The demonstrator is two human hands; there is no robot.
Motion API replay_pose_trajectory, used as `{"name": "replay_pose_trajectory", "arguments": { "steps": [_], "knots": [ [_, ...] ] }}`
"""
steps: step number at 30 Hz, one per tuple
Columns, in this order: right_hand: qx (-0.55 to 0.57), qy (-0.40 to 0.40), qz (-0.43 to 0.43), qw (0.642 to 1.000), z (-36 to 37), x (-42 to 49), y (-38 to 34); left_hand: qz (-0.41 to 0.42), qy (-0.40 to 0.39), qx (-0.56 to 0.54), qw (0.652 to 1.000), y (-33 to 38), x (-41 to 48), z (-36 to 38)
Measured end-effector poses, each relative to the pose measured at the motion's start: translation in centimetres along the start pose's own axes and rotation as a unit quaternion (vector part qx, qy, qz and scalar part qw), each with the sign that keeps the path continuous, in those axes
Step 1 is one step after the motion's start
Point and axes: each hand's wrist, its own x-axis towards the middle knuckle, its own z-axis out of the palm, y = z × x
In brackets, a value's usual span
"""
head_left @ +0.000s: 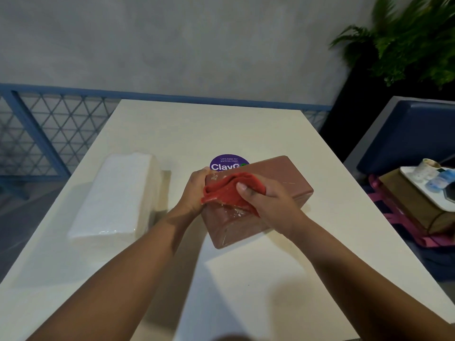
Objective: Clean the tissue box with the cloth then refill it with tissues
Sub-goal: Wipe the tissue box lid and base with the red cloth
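A brownish-red tissue box (pixel 283 178) lies at an angle on a white table (pixel 221 129), directly under both hands. White smears and specks show on its top and near side, just below the fingers. A crumpled red cloth (pixel 226 193) sits on the box's top, bunched under the right hand (pixel 270 205), whose thumb lies across the cloth with the fingers curled over its far edge, pressing it down. The left hand (pixel 194 190) grips the box's left end, fingers wrapped round the corner, thumb beside the cloth.

The box looks rigid, smooth-sided and fairly light, so it would likely slide under wiping unless braced; its ends or long edges seem the safest hold. The cloth is soft and limp and gathers easily in a pinch.

Well to the left of the left hand's fingers lies a plastic-wrapped pack of white tissues (pixel 115 195), soft and squashable, best lifted from both sides. Just beyond the fingers, a purple round sticker (pixel 226 162) peeks from behind the box. Far right of the right hand sits a tray (pixel 418 183) with cups, and a plant (pixel 406 45) beyond.
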Motion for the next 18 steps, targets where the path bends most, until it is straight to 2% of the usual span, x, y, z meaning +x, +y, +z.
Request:
{"name": "replay_pose_trajectory", "arguments": {
  "steps": [5, 11, 15, 18],
  "knots": [
    [-0.008, 0.024, 0.001, 1.000, 0.9, -1.2, 0.1, -0.078, -0.041, -0.122, 0.989, -1.3, 0.9, -0.6],
    [-0.006, 0.046, 0.017, 0.999, 1.8, -2.5, -0.4, -0.121, -0.046, -0.152, 0.980, -0.1, 0.3, -0.3],
    [0.084, 0.072, 0.055, 0.992, 1.7, -3.4, -1.4, -0.123, -0.024, -0.133, 0.983, 0.1, 0.3, -0.2],
    [0.214, 0.113, 0.098, 0.965, 1.4, -3.9, -1.5, -0.097, -0.009, -0.117, 0.988, 0.4, 0.3, 0.0]
  ]
}}
